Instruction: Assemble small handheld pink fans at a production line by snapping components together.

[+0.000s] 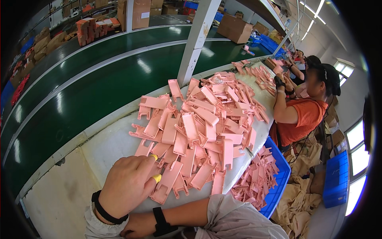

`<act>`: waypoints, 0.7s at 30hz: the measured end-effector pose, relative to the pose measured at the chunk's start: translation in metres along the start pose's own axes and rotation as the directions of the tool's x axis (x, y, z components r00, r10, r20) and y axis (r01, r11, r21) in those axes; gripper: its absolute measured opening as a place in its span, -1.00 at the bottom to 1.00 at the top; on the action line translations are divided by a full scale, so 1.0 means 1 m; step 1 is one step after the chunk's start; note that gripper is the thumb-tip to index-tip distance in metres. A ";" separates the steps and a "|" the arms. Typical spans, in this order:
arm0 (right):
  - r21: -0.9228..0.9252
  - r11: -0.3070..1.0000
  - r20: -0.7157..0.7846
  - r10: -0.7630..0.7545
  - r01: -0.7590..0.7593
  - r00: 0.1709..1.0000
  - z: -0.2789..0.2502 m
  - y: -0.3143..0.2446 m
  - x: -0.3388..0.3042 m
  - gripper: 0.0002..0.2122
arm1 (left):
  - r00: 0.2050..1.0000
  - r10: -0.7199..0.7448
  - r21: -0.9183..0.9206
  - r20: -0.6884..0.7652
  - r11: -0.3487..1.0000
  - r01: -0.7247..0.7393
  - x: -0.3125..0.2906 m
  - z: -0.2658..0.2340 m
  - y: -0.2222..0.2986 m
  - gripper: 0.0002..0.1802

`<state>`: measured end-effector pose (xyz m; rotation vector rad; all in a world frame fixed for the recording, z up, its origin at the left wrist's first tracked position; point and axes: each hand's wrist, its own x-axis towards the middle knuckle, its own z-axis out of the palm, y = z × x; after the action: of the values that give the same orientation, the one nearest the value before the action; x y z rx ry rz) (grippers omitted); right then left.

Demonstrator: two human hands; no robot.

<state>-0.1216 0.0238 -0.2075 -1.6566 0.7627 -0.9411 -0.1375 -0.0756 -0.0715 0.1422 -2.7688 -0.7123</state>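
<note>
My left hand [129, 181], with yellow covers on the thumb and a finger, reaches over the near left edge of a heap of pink plastic housings [211, 115]. Its thumb and finger are apart; the thumb tip meets the edge of a long, shallow pink housing [168, 182]. I see no housing lifted clear of the heap. My right forearm crosses along the lower edge, a black band at its wrist. Beneath the left wrist lies my right hand [137, 225], its fingers mostly hidden.
A blue bin [283, 175] full of pink housings stands right of the worktable [111, 139]. A white post [195, 47] rises behind the heap, beside a green conveyor [95, 95]. At the right, a person in orange [304, 113] works at the same table. Cardboard boxes [234, 28] stand farther back.
</note>
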 end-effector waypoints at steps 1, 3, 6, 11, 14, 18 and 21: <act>0.000 1.000 0.000 0.000 0.000 1.000 0.000 0.000 0.000 -0.85 | 1.000 -0.002 0.000 0.004 1.000 0.002 0.000 0.000 0.000 -0.60; -0.007 1.000 -0.012 -0.012 0.011 1.000 0.000 0.000 -0.001 -0.85 | 1.000 0.000 -0.003 -0.002 1.000 0.000 0.000 0.000 0.000 -0.60; -0.012 1.000 0.002 -0.007 0.007 1.000 -0.002 -0.002 -0.001 -0.85 | 1.000 0.003 -0.004 -0.008 1.000 -0.003 0.001 0.000 0.000 -0.60; -0.021 1.000 -0.015 -0.019 0.019 1.000 0.002 0.004 0.000 -0.85 | 1.000 0.005 -0.003 -0.011 1.000 -0.005 0.002 -0.001 0.002 -0.61; -0.014 1.000 -0.014 -0.022 0.022 1.000 -0.001 -0.001 0.000 -0.85 | 1.000 0.008 0.000 -0.013 1.000 -0.008 0.002 -0.001 0.002 -0.61; -0.014 0.999 -0.006 -0.031 0.031 1.000 0.000 0.002 0.001 -0.84 | 1.000 0.002 -0.008 -0.007 1.000 -0.002 0.002 -0.001 0.001 -0.62; -0.005 1.000 0.008 -0.021 0.021 1.000 -0.003 -0.003 0.000 -0.84 | 1.000 0.009 -0.011 -0.018 1.000 -0.010 0.002 0.000 0.002 -0.62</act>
<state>-0.1238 0.0230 -0.2038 -1.6746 0.7447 -0.9474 -0.1391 -0.0747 -0.0701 0.1322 -2.7466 -0.7205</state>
